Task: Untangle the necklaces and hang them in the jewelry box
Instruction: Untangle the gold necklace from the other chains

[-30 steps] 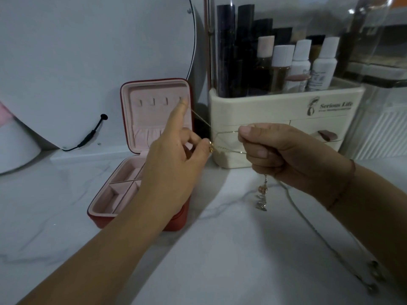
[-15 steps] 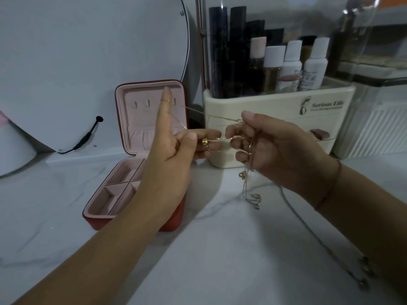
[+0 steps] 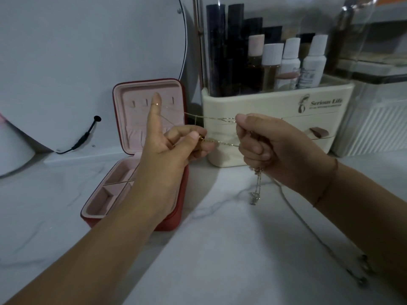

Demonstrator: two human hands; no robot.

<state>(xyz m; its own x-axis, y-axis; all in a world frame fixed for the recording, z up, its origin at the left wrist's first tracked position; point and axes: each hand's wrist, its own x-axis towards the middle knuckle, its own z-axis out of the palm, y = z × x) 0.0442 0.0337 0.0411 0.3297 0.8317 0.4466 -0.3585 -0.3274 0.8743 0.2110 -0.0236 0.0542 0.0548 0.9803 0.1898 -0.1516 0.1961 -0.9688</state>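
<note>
Gold chain was stretched in two fine strands, one above the other. Its long axis ran almost level between the two hands, which held it in the air in front of the jewelry box.

The left hand had its index finger raised straight, with the upper strand looped round it near the tip. Its thumb and remaining fingers pinched the lower strand at a small gold fitting. The right hand was curled into a fist, pinching both strands at the thumb. A silver necklace dangled below its fingers and trailed away over the marble counter towards the person's right.

The looped end pointed away from the right hand, towards the open lid standing just beyond the left fingertip. A row of small hooks sat there, at fingertip height. The left hand was clearly the nearer to them, so the hanging would probably fall to that finger.

A cream organiser of bottles stood beyond the right hand.
</note>
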